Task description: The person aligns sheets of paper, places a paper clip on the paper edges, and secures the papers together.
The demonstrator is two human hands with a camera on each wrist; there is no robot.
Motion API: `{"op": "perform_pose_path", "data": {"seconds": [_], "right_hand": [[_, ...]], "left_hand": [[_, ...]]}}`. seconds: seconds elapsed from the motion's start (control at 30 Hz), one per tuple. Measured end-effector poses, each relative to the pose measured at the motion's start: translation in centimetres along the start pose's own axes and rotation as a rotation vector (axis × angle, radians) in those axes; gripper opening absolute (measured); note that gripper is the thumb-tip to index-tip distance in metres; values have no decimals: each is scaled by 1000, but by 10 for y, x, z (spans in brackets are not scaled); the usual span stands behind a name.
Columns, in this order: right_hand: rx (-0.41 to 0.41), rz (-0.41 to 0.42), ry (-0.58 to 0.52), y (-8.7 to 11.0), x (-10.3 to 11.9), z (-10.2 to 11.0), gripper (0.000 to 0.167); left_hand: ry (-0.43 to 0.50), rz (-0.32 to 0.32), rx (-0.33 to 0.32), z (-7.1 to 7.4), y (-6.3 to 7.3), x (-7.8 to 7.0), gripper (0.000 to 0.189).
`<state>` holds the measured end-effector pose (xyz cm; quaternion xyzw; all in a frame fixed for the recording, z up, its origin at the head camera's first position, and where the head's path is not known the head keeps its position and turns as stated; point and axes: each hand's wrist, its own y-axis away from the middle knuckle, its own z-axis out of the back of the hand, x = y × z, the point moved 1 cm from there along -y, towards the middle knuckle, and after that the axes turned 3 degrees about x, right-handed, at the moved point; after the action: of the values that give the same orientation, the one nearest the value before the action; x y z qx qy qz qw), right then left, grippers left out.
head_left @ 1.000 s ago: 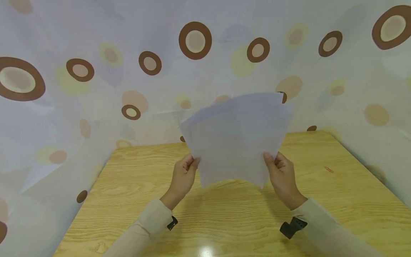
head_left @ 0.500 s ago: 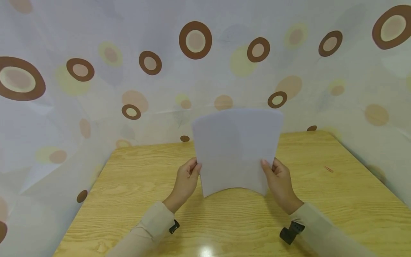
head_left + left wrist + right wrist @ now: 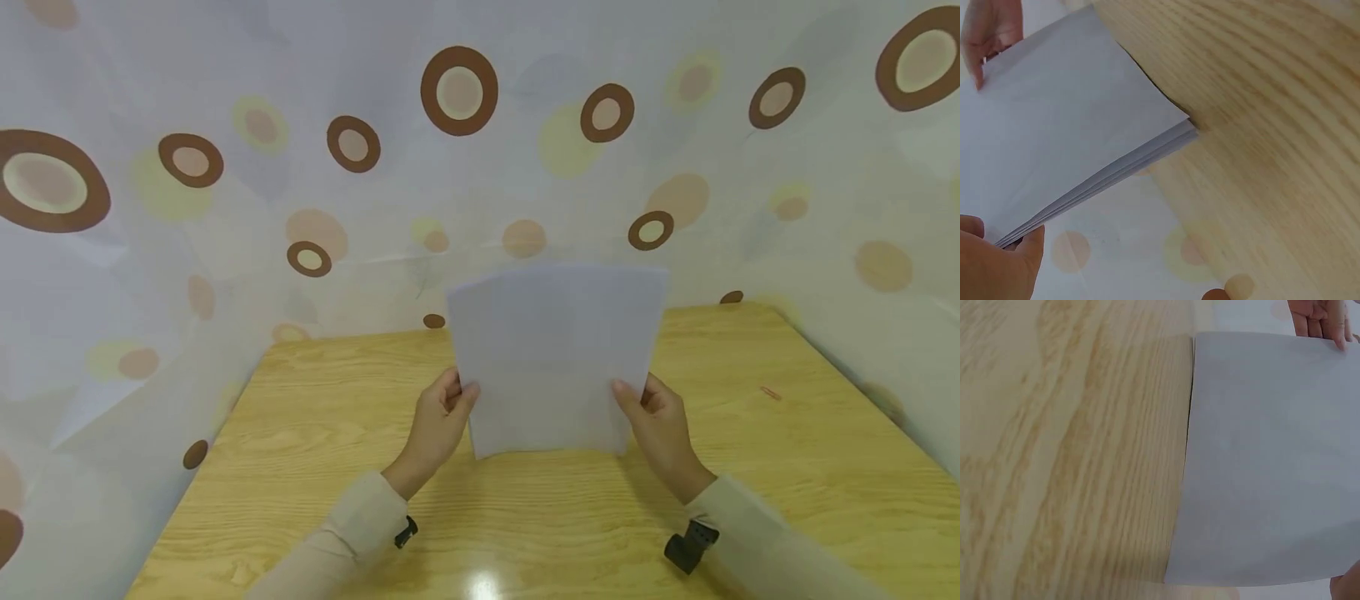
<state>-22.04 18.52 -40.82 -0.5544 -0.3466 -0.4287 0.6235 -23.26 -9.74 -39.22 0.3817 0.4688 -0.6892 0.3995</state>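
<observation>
A stack of blank white paper sheets stands tilted upright over the table, held from both sides. My left hand pinches its left edge, thumb on the near face. On the opposite edge my right hand grips the stack the same way. In the left wrist view the several layers of the paper stack are slightly fanned along one side. The right wrist view shows the flat near face of the paper stack, its lower edge at or close to the wood; contact cannot be told.
A wood-grain table lies under the hands. A small red paper clip lies on its right side. White sheeting with brown and beige circles surrounds the table at the back and sides. Black bands sit at both wrists.
The paper stack has come down toward the table and its sheets look more even. Its bowed lower edge has straightened. Both hands keep their hold on the sides.
</observation>
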Motion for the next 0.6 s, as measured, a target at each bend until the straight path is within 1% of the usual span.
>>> {"op": "perform_pose_path", "data": {"seconds": [0.03, 0.1, 0.2, 0.27, 0.33, 0.43, 0.47, 0.53, 0.6], "right_hand": [[22, 4, -8, 0, -1, 0, 38], [55, 15, -35, -1, 0, 1, 38], [81, 49, -72, -6, 7, 2, 35], [87, 76, -92, -12, 14, 3, 30], [81, 106, -108, -19, 21, 5, 25], [90, 144, -156, -30, 29, 9, 22], [105, 153, -179, -33, 31, 10, 22], [138, 145, -235, -39, 36, 11, 22], [169, 105, -308, -42, 39, 9, 20]], "left_hand": [[2, 8, 6, 0, 1, 2, 31], [5, 4, 13, 0, 1, 3, 33], [14, -41, 14, 0, -2, 2, 34], [28, -73, 21, 1, -6, -1, 36], [48, -90, 32, 2, -10, -5, 36], [78, -100, 45, 2, -17, -13, 37], [81, -99, 44, 2, -19, -15, 36], [89, -96, 40, 2, -23, -19, 33], [109, -99, 41, 1, -26, -22, 31]]}}
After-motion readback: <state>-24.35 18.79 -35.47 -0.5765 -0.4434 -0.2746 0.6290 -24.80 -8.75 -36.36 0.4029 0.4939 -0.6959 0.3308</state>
